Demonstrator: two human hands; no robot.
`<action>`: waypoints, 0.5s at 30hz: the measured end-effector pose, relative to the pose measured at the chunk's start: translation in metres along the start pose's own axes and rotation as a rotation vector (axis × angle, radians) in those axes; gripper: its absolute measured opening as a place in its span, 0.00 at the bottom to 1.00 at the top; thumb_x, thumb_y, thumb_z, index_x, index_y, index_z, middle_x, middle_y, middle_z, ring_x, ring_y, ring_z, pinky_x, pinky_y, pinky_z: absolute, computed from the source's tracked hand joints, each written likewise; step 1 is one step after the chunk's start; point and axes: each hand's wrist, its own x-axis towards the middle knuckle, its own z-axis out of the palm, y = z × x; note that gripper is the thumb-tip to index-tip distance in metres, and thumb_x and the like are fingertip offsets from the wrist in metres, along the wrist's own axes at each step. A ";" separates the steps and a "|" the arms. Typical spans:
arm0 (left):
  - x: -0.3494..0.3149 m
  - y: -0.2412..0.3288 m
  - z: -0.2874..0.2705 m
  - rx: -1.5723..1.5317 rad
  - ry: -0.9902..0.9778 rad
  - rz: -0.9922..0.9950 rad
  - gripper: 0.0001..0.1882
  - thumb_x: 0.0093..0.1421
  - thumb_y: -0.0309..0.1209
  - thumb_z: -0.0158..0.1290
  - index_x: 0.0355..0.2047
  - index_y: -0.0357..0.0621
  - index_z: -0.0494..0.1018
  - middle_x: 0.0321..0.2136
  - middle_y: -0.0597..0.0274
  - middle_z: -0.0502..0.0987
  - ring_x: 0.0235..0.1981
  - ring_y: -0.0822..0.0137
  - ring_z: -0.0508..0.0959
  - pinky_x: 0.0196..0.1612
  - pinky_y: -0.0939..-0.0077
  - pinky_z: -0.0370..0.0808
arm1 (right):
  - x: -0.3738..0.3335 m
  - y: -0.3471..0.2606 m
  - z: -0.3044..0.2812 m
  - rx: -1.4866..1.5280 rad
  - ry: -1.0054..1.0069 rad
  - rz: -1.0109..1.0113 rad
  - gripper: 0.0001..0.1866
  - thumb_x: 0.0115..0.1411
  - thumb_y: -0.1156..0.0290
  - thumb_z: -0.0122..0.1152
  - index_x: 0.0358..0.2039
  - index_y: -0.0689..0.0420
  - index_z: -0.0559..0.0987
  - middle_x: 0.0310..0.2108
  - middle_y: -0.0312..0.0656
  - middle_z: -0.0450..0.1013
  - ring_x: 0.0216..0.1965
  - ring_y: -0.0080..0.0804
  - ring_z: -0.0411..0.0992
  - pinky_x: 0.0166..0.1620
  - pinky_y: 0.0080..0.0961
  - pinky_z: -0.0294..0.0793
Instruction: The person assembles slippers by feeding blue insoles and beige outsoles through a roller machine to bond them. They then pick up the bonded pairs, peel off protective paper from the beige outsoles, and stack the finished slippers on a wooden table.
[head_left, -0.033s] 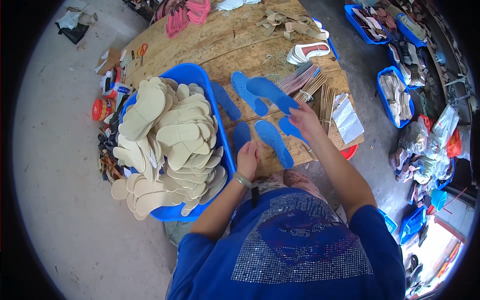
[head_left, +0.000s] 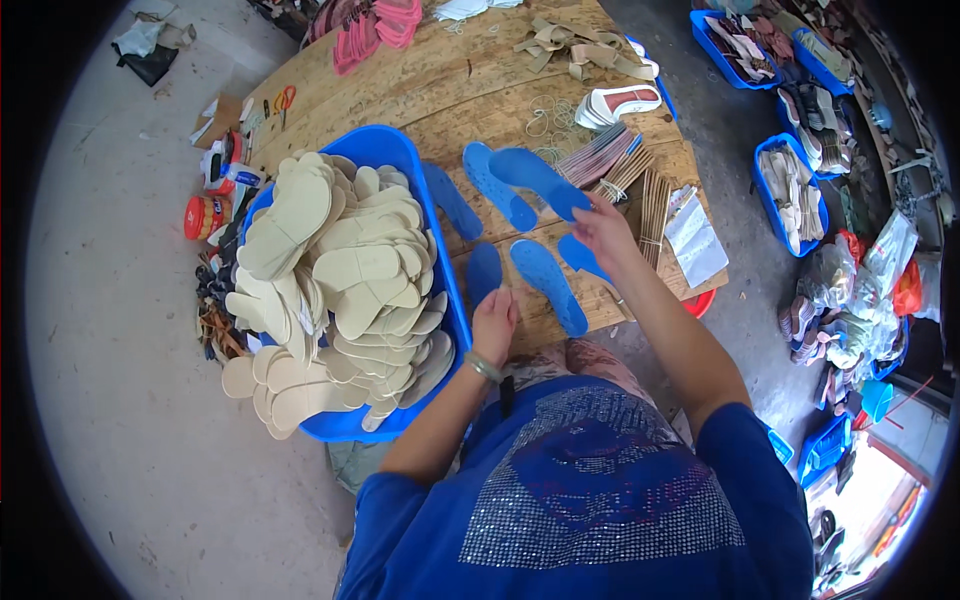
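Pinching the near end of a blue insole [head_left: 540, 180] between thumb and fingers, the grip of your right hand [head_left: 605, 238] had it over the middle of the desk [head_left: 420, 90], where it overlapped a second blue insole [head_left: 500, 196] in view. Your left hand [head_left: 493, 325] was beside the desk's near edge, fingers curled in; you could not tell whether that grip was closed on the lower end of the left-hand insole [head_left: 484, 270] or only next to it.

You had little room on the left: the blue tub [head_left: 395, 147], heaped with beige insoles [head_left: 365, 265], ran close along that forearm, and another blue insole [head_left: 453, 203] lay just beside its rim. Between your hands a speckled insole [head_left: 547, 285] reached down toward the near edge, with a partly covered insole [head_left: 580, 255] by your right wrist. On the right, tied strip bundles [head_left: 655, 210] and a white sheet [head_left: 697, 243] took up the desk out to its corner. Your widest open room was the bare wood beyond the tub, stretching toward the pink pieces [head_left: 375, 35] and tan straps [head_left: 585, 48] near the far side.
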 end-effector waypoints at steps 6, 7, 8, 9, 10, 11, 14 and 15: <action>-0.033 -0.002 -0.012 -0.061 0.008 -0.021 0.24 0.69 0.46 0.40 0.18 0.48 0.67 0.09 0.75 0.56 0.10 0.81 0.52 0.14 0.82 0.47 | 0.074 -0.019 0.043 -0.066 0.121 -0.053 0.28 0.54 0.72 0.64 0.55 0.57 0.67 0.39 0.40 0.71 0.37 0.27 0.71 0.37 0.26 0.70; -0.034 -0.004 -0.010 -0.056 -0.002 -0.017 0.26 0.69 0.47 0.38 0.17 0.48 0.66 0.08 0.75 0.55 0.10 0.80 0.52 0.14 0.81 0.47 | 0.080 -0.024 0.046 -0.105 0.180 -0.003 0.29 0.54 0.71 0.64 0.57 0.57 0.67 0.39 0.41 0.71 0.37 0.28 0.71 0.37 0.26 0.70; -0.036 -0.004 -0.010 -0.056 0.000 -0.009 0.27 0.69 0.49 0.37 0.15 0.48 0.64 0.08 0.75 0.55 0.10 0.80 0.52 0.14 0.81 0.46 | 0.081 -0.027 0.052 -0.148 0.230 0.050 0.30 0.54 0.71 0.63 0.58 0.57 0.66 0.40 0.42 0.72 0.37 0.29 0.71 0.37 0.26 0.71; -0.037 -0.004 -0.010 -0.053 -0.003 -0.003 0.29 0.69 0.50 0.36 0.14 0.48 0.63 0.08 0.75 0.54 0.10 0.79 0.51 0.14 0.81 0.46 | 0.078 -0.028 0.052 -0.268 0.226 0.031 0.31 0.54 0.70 0.64 0.58 0.57 0.65 0.41 0.42 0.72 0.38 0.30 0.71 0.38 0.26 0.71; -0.037 -0.003 -0.011 -0.045 -0.010 -0.005 0.31 0.69 0.52 0.33 0.14 0.47 0.64 0.08 0.74 0.56 0.11 0.79 0.53 0.15 0.81 0.47 | 0.071 -0.030 0.048 -0.385 0.225 0.011 0.32 0.54 0.68 0.64 0.59 0.57 0.65 0.42 0.43 0.72 0.39 0.31 0.71 0.38 0.25 0.71; -0.038 0.000 -0.012 -0.040 -0.017 -0.007 0.33 0.69 0.54 0.31 0.14 0.46 0.65 0.09 0.74 0.57 0.11 0.78 0.54 0.16 0.81 0.49 | 0.064 -0.031 0.043 -0.505 0.223 -0.010 0.33 0.54 0.67 0.65 0.60 0.58 0.64 0.42 0.44 0.72 0.40 0.32 0.71 0.39 0.25 0.71; -0.028 0.000 -0.008 -0.084 -0.107 -0.007 0.37 0.67 0.59 0.26 0.28 0.39 0.73 0.22 0.63 0.70 0.24 0.72 0.67 0.29 0.80 0.62 | 0.045 -0.016 -0.007 -0.525 0.075 -0.117 0.31 0.56 0.65 0.64 0.59 0.57 0.65 0.44 0.44 0.72 0.42 0.31 0.71 0.43 0.25 0.72; -0.025 0.000 -0.007 -0.112 -0.126 -0.008 0.41 0.66 0.61 0.24 0.35 0.36 0.76 0.28 0.58 0.76 0.30 0.70 0.73 0.35 0.80 0.67 | 0.026 -0.009 -0.004 -0.537 0.035 -0.136 0.29 0.58 0.65 0.62 0.58 0.58 0.66 0.43 0.43 0.72 0.41 0.28 0.71 0.41 0.23 0.71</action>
